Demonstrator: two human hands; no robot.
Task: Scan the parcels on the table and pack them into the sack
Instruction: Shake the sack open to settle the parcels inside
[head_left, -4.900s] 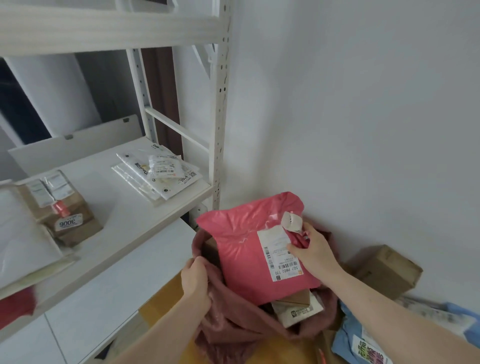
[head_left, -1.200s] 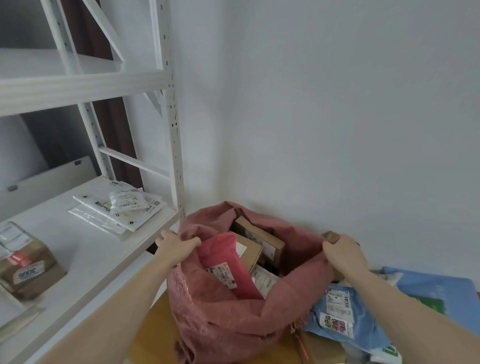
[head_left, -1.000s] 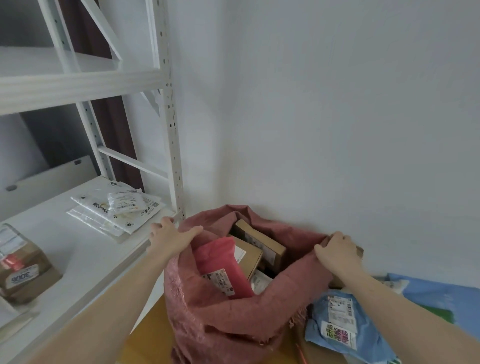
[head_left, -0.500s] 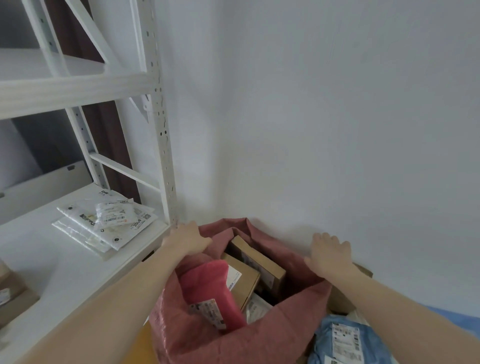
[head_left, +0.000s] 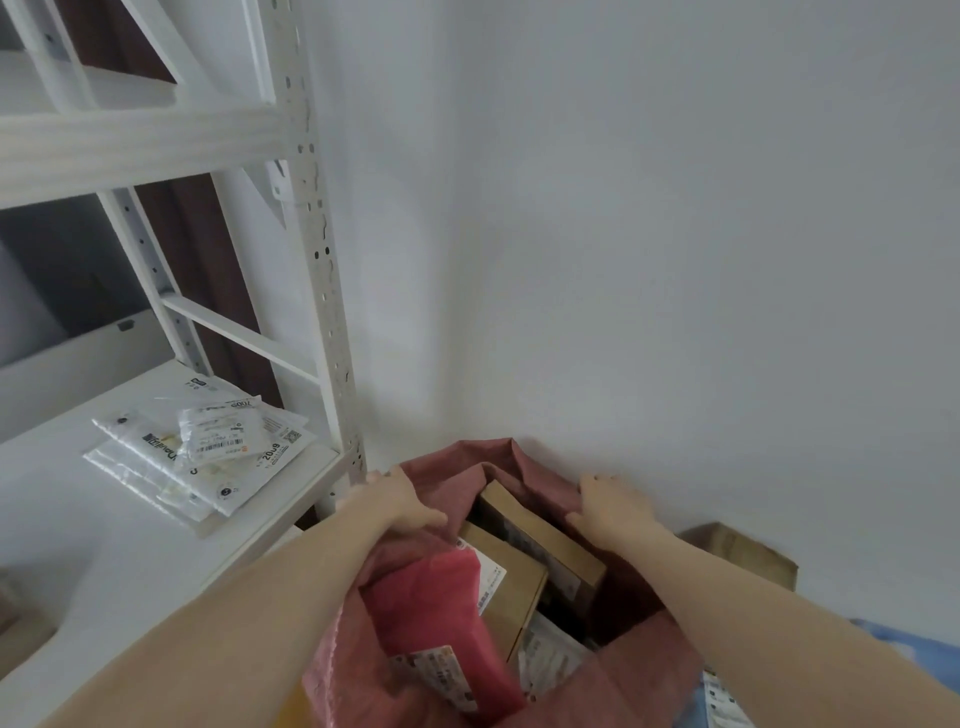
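Note:
A dusky red sack (head_left: 498, 460) stands open against the white wall, below me. Inside it lie a pink mailer (head_left: 441, 613) with a white label, a flat brown box (head_left: 540, 540) and another carton (head_left: 514, 582). My left hand (head_left: 400, 501) grips the sack's left rim near the shelf post. My right hand (head_left: 613, 506) holds the far right part of the rim. Both arms reach forward over the sack's mouth.
A white metal rack (head_left: 311, 249) stands at the left; its shelf (head_left: 104, 545) carries a stack of white plastic mailers (head_left: 197, 452). A brown carton (head_left: 737, 553) sits by the wall at the right. A blue mailer (head_left: 727, 696) lies at the lower right.
The pink mailer went from my right hand into the sack. Both hands then took the rim and slid along it toward the wall, and the view tilted up.

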